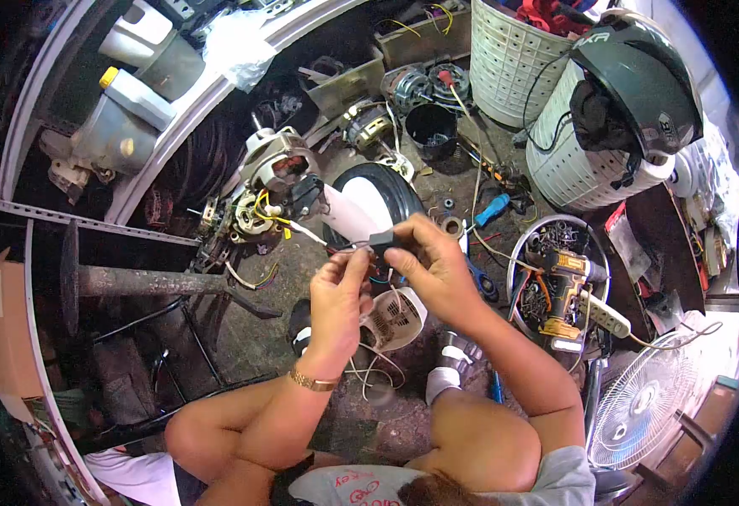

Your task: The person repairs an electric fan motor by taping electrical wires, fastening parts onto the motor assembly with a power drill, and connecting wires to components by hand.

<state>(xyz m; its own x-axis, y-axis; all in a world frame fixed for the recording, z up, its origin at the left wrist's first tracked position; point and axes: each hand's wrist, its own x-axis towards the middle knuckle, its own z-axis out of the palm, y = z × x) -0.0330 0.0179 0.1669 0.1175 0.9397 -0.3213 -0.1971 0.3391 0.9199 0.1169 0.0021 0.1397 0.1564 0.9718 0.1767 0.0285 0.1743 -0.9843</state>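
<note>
My left hand [342, 291], fingers pinched together, grips a thin wire [358, 245] in front of my chest. My right hand [437, 266] is closed on a small black rectangular block [381, 239], and the wire meets it between the two hands. Just beyond them, a white fan post [346, 211] leans over a round black-and-white base [378, 190]. A fan motor [278, 158] and its opened part with yellow and white wires [256, 211] lie to the left. Below the hands sits a cream vented motor cover [399, 319], partly hidden.
A basin [603, 244] of small hardware with a yellow-black drill [565, 291] stands at right, near a fan grille [644, 396]. A blue screwdriver [493, 209] lies on the floor. White baskets [513, 72] and a helmet [639, 80] are back right; a metal stand [150, 281] is left.
</note>
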